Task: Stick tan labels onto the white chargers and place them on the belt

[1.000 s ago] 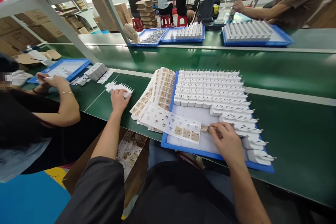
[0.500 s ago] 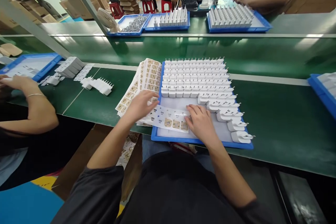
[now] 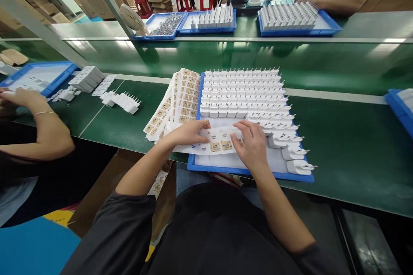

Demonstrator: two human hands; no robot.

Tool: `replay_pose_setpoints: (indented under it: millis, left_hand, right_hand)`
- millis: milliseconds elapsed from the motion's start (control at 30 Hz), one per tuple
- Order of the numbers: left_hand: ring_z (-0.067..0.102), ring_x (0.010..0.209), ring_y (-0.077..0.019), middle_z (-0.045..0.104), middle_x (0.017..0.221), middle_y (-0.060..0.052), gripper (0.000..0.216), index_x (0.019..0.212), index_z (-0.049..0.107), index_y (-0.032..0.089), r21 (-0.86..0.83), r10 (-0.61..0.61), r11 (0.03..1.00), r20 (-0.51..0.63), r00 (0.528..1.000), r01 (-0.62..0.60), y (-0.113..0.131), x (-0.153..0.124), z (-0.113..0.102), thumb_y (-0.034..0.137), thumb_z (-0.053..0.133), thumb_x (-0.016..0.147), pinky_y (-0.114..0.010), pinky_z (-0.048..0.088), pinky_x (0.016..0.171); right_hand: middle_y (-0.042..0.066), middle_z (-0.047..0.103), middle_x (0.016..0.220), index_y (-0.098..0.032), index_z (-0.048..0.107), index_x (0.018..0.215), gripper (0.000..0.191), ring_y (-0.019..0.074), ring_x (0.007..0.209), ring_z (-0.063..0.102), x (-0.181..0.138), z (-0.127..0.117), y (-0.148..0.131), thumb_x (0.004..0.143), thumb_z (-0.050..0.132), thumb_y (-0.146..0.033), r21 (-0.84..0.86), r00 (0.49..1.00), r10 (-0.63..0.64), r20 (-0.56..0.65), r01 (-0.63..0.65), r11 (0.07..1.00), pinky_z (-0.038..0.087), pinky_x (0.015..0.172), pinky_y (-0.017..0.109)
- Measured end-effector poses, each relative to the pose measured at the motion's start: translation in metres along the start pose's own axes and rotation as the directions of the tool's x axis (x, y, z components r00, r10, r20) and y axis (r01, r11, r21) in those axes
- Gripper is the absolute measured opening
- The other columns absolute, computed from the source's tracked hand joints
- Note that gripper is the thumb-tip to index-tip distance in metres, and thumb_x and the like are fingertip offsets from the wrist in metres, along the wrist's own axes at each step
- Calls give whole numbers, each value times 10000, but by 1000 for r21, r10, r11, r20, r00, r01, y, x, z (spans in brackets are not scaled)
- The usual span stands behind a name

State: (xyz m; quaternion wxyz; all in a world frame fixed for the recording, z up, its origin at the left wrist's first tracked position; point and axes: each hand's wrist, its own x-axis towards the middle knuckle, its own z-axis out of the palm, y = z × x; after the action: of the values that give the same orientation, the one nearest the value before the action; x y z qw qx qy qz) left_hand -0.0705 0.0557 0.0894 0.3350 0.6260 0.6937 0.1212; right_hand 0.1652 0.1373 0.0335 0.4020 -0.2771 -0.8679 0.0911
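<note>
A blue tray (image 3: 248,174) on the green bench holds several rows of white plug adapters (image 3: 241,90). Across its near left corner lies a white label sheet (image 3: 206,144) with a few brown labels left on it. My left hand (image 3: 189,132) rests on that sheet, fingers curled and pressing it down. My right hand (image 3: 253,144) lies on the sheet's right end, fingertips bent at a label. Whether it holds a label is hidden. A fanned stack of label sheets (image 3: 176,103) lies just left of the tray.
A small row of adapters (image 3: 124,101) lies on the bench to the left. A neighbour's arm (image 3: 41,129) works by another blue tray (image 3: 35,78). More blue trays (image 3: 297,19) stand across the green belt (image 3: 226,58), where a person's hands work. Another tray's corner (image 3: 400,107) shows at right.
My left hand left the small row of adapters at left and came onto the label sheet. My right hand shifted slightly along the sheet's right end. The view tilted down.
</note>
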Motion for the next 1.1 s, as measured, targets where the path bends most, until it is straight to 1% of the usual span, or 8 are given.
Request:
replay_pose_setpoints:
  millis: [100, 233, 400, 567, 667, 867, 967, 1100]
  left_hand:
    - [656, 856, -242, 696, 916, -14, 375, 1072, 592, 228, -43, -10, 999, -28, 1000, 9, 6, 4, 1, 409, 724, 772, -290, 449, 712]
    - [611, 704, -183, 672, 802, 29, 396, 1096, 544, 239, -165, -22, 986, 1, 1000, 22, 12, 7, 1, 391, 721, 777, -266, 424, 650]
    - [564, 637, -148, 625, 735, 49, 347, 1059, 531, 229, -230, -13, 973, 42, 999, 22, 18, 7, -2, 320, 700, 770, -245, 401, 603]
    - [540, 563, -135, 601, 687, 68, 384, 1057, 507, 230, -387, 6, 919, 202, 979, 75, 17, 12, 0, 335, 705, 745, -240, 380, 543]
    - [566, 577, -140, 610, 694, 68, 405, 1041, 515, 229, -426, 7, 899, 239, 971, 99, 16, 18, 4, 334, 724, 711, -240, 398, 540]
    - [619, 614, -158, 634, 730, 51, 412, 1047, 516, 222, -484, 13, 865, 282, 959, 131, 9, 24, 7, 337, 728, 713, -254, 450, 566]
    - [626, 664, -172, 655, 770, 33, 380, 1093, 541, 219, -362, 32, 932, 173, 984, 33, 4, 23, 7, 356, 690, 772, -264, 456, 601]
    - [666, 937, -263, 707, 989, -55, 310, 1132, 611, 202, 41, 49, 998, 47, 998, -51, 8, 18, 14, 323, 635, 848, -344, 488, 807]
  right_hand:
    - [93, 747, 1127, -235, 698, 1078, 161, 272, 1062, 615, 1, -4, -13, 936, 672, -164, -109, 974, -204, -102, 193, 975, 391, 962, 430]
    - [24, 779, 960, -229, 701, 1014, 92, 201, 923, 625, 2, -5, -20, 959, 672, -162, -68, 940, -339, 37, 341, 938, 356, 897, 392]
    - [28, 781, 976, -224, 721, 1005, 60, 195, 906, 616, 1, -1, -18, 979, 667, -224, -35, 933, -342, 115, 348, 937, 362, 840, 374]
    - [22, 778, 984, -257, 735, 961, 153, 206, 917, 605, -1, 0, -16, 1019, 593, -253, 24, 924, -308, 226, 310, 950, 376, 825, 378]
    - [31, 765, 984, -268, 736, 948, 185, 214, 933, 603, 0, -2, -14, 1025, 569, -258, 88, 907, -289, 305, 275, 957, 391, 833, 386]
    - [53, 757, 997, -246, 707, 938, 192, 215, 920, 627, -1, -3, -12, 1031, 540, -247, 179, 907, -296, 300, 252, 951, 440, 830, 378]
    - [70, 747, 986, -241, 685, 945, 141, 220, 913, 660, -4, -9, -10, 1016, 564, -250, 308, 951, -235, 201, 166, 937, 488, 833, 387]
    - [71, 716, 960, -240, 650, 963, 52, 222, 923, 671, -10, -21, -1, 985, 604, -226, 483, 999, 12, 39, -29, 875, 535, 810, 384]
